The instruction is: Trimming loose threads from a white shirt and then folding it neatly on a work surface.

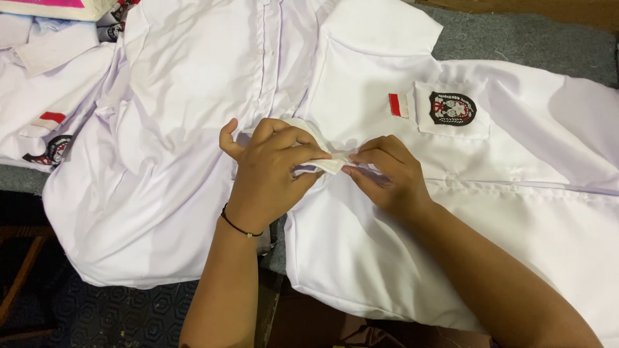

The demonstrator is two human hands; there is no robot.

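A white short-sleeved shirt (516, 193) lies flat at the right, with a chest pocket bearing a dark round badge (452, 108) and a small red-and-white strip (394, 105) beside it. My left hand (267, 174) pinches a folded piece of white fabric (325, 164) at the shirt's edge. My right hand (387, 174) grips the same piece of fabric from the other side, fingertips touching it. A thin black band sits on my left wrist. A second white shirt (174, 129) with a button placket lies spread at the left, partly under my left hand.
More white shirts with badges are piled at the far left (39, 96). A grey felt table covering (516, 38) shows at the top right. A dark patterned floor (109, 316) and a wooden frame (19, 277) lie below the table edge at the lower left.
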